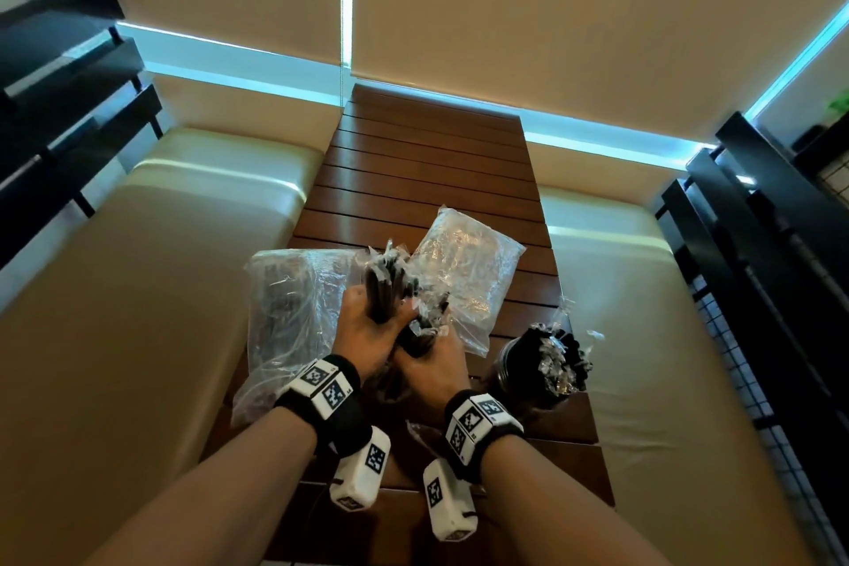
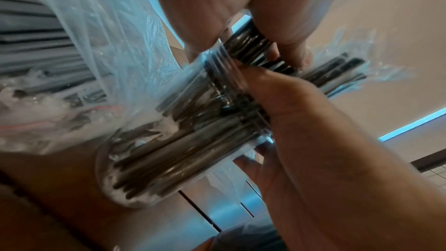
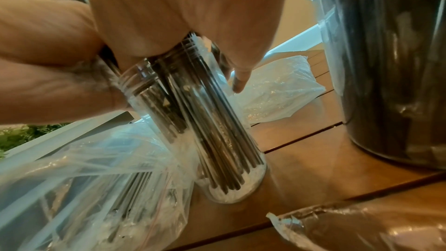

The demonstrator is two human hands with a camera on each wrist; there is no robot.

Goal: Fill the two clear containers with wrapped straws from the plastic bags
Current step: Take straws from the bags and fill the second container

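While no writing reads, both hands [image 1: 367, 331] grip wrapped straws [image 1: 390, 285].

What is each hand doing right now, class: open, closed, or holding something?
Left hand: closed, gripping a bundle of wrapped straws.
Right hand: closed, gripping the clear container near its rim.

No legible text, labels or numbers, wrist bands [image 1: 321, 386] carry only black-and-white square marker patterns
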